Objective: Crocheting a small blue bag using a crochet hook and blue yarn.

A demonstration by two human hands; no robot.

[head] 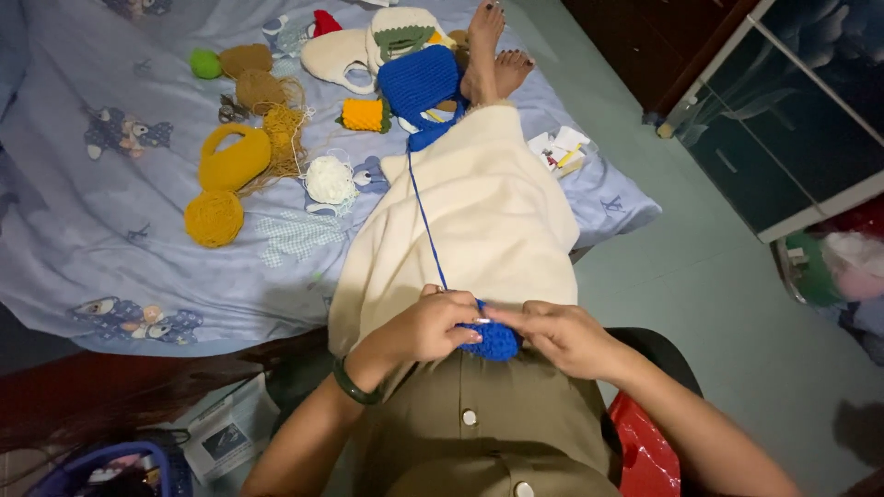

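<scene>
My left hand (431,324) and my right hand (562,336) meet over my lap, both pinching a small blue crocheted piece (495,342). A thin metal hook shows between the fingertips. A strand of blue yarn (425,216) runs from the piece up along my cream skirt (497,212) to a blue crocheted bag (419,83) by my bare feet (488,55) on the bed. A dark green bangle (354,385) circles my left wrist.
The bed's pale blue patterned sheet (120,212) carries mustard yarn (214,218), a mustard bag (235,158), a white yarn ball (329,179), a green ball (204,63), cream bags (368,46) and papers (560,150). A dark cabinet (792,101) stands right; a basket (120,469) sits lower left.
</scene>
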